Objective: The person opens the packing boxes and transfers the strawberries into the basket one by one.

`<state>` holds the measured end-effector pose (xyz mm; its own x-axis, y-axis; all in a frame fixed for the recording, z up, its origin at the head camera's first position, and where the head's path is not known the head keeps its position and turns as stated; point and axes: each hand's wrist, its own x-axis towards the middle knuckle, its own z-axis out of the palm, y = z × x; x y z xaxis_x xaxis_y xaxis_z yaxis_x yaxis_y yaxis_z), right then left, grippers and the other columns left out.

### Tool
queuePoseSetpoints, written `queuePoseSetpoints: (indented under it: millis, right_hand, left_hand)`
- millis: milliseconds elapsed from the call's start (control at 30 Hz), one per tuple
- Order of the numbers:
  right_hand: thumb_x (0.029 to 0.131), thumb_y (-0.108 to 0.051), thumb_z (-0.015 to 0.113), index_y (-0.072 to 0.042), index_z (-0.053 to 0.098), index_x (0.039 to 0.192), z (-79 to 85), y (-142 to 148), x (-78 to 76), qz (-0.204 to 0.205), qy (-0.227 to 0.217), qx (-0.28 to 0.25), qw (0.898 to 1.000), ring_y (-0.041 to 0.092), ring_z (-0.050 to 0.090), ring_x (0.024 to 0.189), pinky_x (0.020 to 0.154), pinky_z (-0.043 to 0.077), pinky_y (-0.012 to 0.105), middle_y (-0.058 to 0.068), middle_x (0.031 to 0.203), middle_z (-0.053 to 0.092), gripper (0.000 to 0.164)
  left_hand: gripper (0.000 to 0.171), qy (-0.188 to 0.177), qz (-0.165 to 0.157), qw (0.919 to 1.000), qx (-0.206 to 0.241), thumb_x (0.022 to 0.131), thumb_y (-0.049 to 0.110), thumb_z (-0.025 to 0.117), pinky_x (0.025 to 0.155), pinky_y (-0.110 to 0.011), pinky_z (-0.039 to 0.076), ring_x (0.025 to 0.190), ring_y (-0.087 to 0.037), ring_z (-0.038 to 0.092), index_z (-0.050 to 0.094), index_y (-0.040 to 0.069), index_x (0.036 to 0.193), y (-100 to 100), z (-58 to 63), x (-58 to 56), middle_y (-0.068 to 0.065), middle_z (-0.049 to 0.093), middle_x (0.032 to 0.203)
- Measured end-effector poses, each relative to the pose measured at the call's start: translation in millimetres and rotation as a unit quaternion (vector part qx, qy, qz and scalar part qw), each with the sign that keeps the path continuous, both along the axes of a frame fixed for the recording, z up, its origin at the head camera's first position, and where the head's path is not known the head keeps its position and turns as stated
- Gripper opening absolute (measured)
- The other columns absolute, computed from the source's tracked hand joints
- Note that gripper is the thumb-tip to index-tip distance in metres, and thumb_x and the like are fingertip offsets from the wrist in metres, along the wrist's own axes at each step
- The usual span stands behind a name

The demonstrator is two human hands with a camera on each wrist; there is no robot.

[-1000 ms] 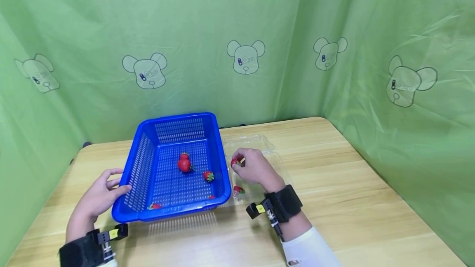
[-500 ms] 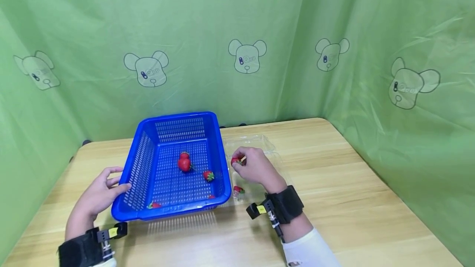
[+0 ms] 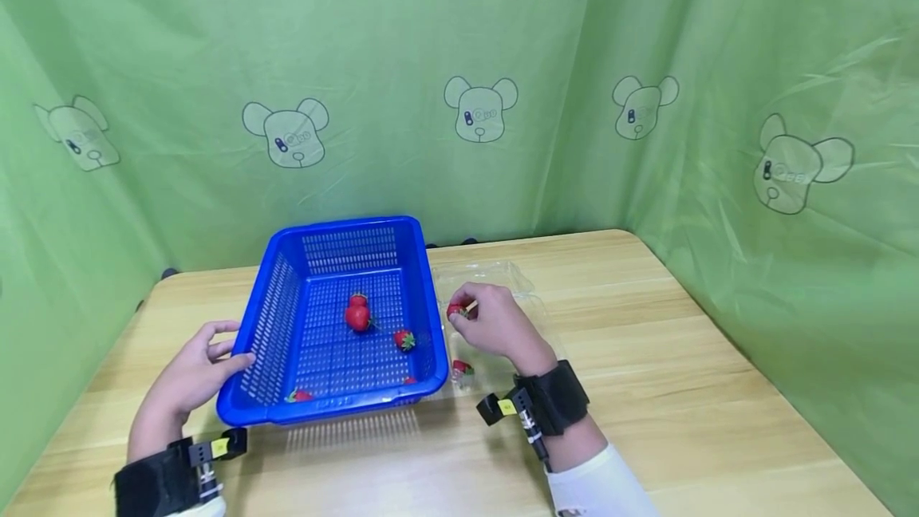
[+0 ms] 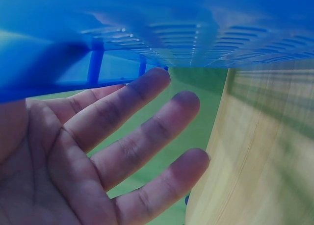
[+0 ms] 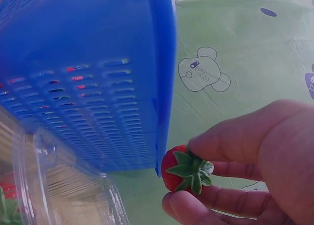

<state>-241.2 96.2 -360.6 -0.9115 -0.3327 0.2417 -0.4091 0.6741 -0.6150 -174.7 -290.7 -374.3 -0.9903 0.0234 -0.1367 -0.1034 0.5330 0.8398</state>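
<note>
My left hand point(image 3: 190, 377) holds the left rim of a blue plastic basket point(image 3: 412, 262), thumb over the rim and fingers beneath it. In the left wrist view, those fingers point(image 4: 147, 141) are only slightly bent under the blue plastic. Several red strawberries lie in the basket, among them one with green leaves point(image 3: 404, 339). Between thumb and fingertips, my right hand point(image 3: 495, 325) pinches a strawberry point(image 5: 179, 171), its leaves toward the palm. This hand is just right of the basket, over a clear plastic box point(image 3: 495, 271). Another strawberry point(image 3: 462, 367) is in the box's near part.
The wooden table point(image 3: 646, 373) extends right and in front of the basket. A green curtain point(image 3: 388, 38) printed with bear heads closes off the back and both sides. Each wrist wears a black strap point(image 3: 553, 396) with a small camera.
Both hands, the basket and the pinched strawberry stay almost still. Only the head view has shifted slightly.
</note>
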Motion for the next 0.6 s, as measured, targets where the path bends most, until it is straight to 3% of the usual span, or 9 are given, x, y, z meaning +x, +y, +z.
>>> queuePoseSetpoints:
  millis: [600]
  right_hand:
    - [0.085, -0.012, 0.067, -0.009, 0.067, 0.09, 5.8, -7.6, 7.3, 0.009, 0.012, 0.0, 1.0, 0.012, 0.061, 0.07, 0.06, 0.056, 0.027, 0.001, 0.083, 0.067, 0.006]
  left_hand:
    - [0.061, 0.007, -0.004, 1.0, 0.005, 0.096, 0.016, 0.055, 0.086, -0.052, 0.055, 0.108, -0.046, 0.057, 0.02, -0.008, 0.14, -2.5, -3.3, -2.6, -0.044, 0.043, 0.131]
